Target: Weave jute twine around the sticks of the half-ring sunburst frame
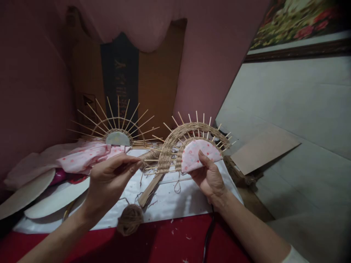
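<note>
My right hand (208, 178) grips a half-round woven piece (192, 140) by its pink floral fabric centre, thumb pressed on the cloth. Jute twine is woven in arcs around wooden skewer spokes that fan outward. My left hand (111, 174) is pinched on the jute strand at the weave's left end, fingers closed. A ball of jute twine (130, 218) lies below on the white sheet (170, 201). A second half-round frame (117, 131) with long bare skewers and little weaving stands behind my left hand.
Pink floral fabric (85, 155) is bunched at the left beside cut cardboard half-rounds (41, 201). A wooden stick (149, 190) lies on the white sheet. Red cloth (164, 241) covers the near surface. A cardboard sheet (263, 149) rests at the right, with a pink curtain behind.
</note>
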### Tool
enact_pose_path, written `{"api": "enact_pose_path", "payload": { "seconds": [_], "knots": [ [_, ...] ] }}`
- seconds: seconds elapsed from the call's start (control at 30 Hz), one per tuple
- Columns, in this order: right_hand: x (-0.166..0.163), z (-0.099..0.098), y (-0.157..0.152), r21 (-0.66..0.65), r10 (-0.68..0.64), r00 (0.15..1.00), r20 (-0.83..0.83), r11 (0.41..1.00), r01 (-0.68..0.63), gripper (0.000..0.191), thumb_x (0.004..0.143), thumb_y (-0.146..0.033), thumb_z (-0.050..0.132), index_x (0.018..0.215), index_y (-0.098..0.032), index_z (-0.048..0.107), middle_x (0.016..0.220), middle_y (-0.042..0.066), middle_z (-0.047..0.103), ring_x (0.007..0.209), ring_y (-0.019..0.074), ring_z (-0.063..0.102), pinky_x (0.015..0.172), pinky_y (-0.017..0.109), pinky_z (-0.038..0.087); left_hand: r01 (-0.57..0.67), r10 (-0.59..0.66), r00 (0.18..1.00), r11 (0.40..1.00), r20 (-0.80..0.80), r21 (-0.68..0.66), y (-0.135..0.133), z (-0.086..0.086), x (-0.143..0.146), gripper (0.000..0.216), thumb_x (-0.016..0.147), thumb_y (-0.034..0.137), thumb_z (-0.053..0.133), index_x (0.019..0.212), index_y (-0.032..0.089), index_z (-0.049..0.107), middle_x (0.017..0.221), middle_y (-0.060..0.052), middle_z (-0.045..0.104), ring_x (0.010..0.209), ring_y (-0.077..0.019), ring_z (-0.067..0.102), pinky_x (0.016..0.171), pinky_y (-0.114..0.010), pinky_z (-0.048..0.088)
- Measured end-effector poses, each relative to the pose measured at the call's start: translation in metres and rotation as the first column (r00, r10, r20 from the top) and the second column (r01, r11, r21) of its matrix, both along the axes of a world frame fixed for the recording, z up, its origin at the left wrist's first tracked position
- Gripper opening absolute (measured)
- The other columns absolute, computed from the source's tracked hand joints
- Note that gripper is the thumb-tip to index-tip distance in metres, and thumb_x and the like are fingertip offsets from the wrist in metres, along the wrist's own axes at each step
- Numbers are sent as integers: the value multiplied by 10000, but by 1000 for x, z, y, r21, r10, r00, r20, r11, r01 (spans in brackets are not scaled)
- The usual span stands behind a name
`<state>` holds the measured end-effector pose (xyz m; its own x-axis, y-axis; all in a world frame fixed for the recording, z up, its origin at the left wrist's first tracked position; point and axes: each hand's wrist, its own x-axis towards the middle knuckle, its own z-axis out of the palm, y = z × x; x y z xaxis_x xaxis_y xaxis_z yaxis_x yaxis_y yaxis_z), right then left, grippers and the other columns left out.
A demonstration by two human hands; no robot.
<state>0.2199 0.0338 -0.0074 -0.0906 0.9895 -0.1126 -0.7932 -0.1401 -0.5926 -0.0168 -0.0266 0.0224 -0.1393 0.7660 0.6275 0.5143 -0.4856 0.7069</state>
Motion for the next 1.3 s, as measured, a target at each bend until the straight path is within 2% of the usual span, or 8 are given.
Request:
{"api": "enact_pose_path", "payload": {
  "seconds": [0.13,0.27,0.37,0.6,0.73,0.97,1.17,1.3],
  "knots": [
    [-1,-1,0,-12,-27,999,-41,1000,27,275,624,-176,773,874,-195,660,787,-2,732,629,151,674,559,278,588,129,-28,937,954,349,-271,0,-6,2,116,724,282,706,734,184,645,636,19,608,565,-89,508,500,-198,387],
    [-2,-3,-1,-10,-11,998,-62,1000,10,289,632,-173,767,899,-194,659,803,9,735,664,160,681,576,289,591,339,-103,861,847,498,-410,7,-14,0,176,752,340,678,759,180,605,600,36,531,519,-67,420,456,-181,309],
    [-3,-2,-2,-12,12,997,-82,1000,-13,295,623,-172,772,893,-196,657,818,9,736,688,155,683,601,273,588,398,-143,852,802,504,-445,11,-19,0,167,734,325,693,772,186,610,640,33,536,543,-67,416,484,-180,321],
    [-2,0,-5,-22,5,999,-52,1000,-6,317,630,-190,768,923,-191,649,846,23,732,721,147,677,659,268,580,370,-163,897,785,410,-497,14,-20,0,196,681,345,721,790,182,708,752,-50,660,600,-117,488,507,-229,355],
    [-2,-1,-4,-16,16,999,-39,1000,-16,282,624,-190,772,880,-206,654,809,3,730,704,144,675,645,256,574,345,-180,918,804,354,-484,15,-16,0,223,683,387,709,686,168,666,609,-1,579,551,-106,455,500,-228,340],
    [-2,-2,-5,-19,0,999,-36,1000,-1,268,622,-176,776,857,-206,650,808,-9,729,692,136,673,630,257,578,504,-99,793,663,601,-555,7,-9,6,282,720,360,685,619,153,523,499,66,386,446,-46,256,431,-201,143],
    [-3,-3,-4,-15,-6,1000,-16,1000,6,263,630,-190,775,858,-199,645,798,-10,724,672,128,666,636,253,576,556,-75,739,630,670,-543,6,-7,6,226,739,308,673,656,139,548,502,69,355,464,-47,223,436,-202,137],
    [-2,-4,-3,-18,-13,1000,-12,1000,13,250,625,-187,774,841,-205,649,796,-11,725,684,138,668,630,266,579,549,-92,747,644,659,-532,8,-11,3,256,723,323,693,626,142,539,518,62,354,473,-51,228,434,-206,151]
  ]
}}
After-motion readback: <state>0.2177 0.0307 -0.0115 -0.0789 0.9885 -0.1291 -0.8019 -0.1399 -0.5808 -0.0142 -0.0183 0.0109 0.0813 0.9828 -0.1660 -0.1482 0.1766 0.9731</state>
